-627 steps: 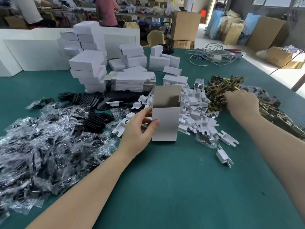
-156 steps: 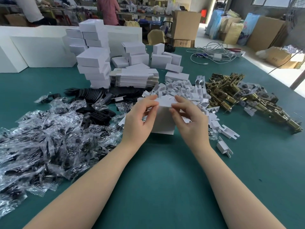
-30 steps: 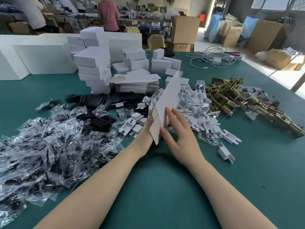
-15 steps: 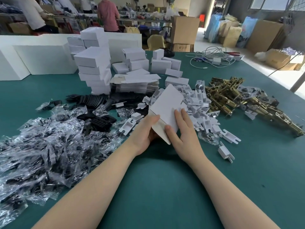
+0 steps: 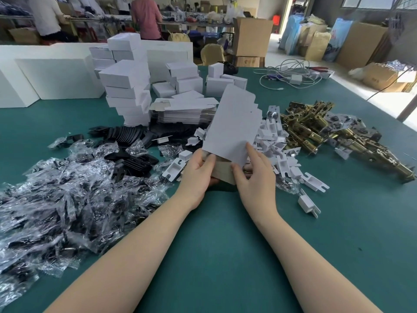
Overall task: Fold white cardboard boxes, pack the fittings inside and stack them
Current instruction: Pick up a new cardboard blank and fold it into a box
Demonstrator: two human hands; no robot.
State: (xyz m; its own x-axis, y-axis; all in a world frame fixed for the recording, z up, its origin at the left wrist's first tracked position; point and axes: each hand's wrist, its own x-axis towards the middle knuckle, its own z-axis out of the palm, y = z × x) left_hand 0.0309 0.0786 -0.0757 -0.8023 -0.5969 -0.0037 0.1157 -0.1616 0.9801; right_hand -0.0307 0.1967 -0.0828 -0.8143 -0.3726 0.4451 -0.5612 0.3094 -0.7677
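While both forearms reach in from the near edge of the green table [image 5: 214, 256], a flat white box blank [image 5: 232, 125] stands tilted between the hands, its far end leaning up and away, its brown inner flap showing at the near bottom edge. The left hand [image 5: 198, 175] grips that near left corner, thumb on the brown flap and fingers curled underneath. The right hand [image 5: 252, 175] holds the near right side: forefinger laid straight up the white face, thumb pressing the brown flap, the other fingers hidden behind the card.

Just beyond the blank, touching its far side as far as one can see, lies the pile of white plastic fittings [image 5: 277, 145], spilling toward the right, with two loose ones near the right forearm. Farther right sprawls a heap of brass latches [image 5: 327, 132]. Left of the hands sit black plastic parts [image 5: 133, 143], and a big drift of clear bagged parts [image 5: 56, 199] fills the near left.

Far behind the blank is the stack of unfolded flat blanks [image 5: 185, 111], and left of it a tower of folded white boxes [image 5: 128, 86], more of them scattered beyond. White cables [image 5: 293, 75] lie coiled at the far right of the table.
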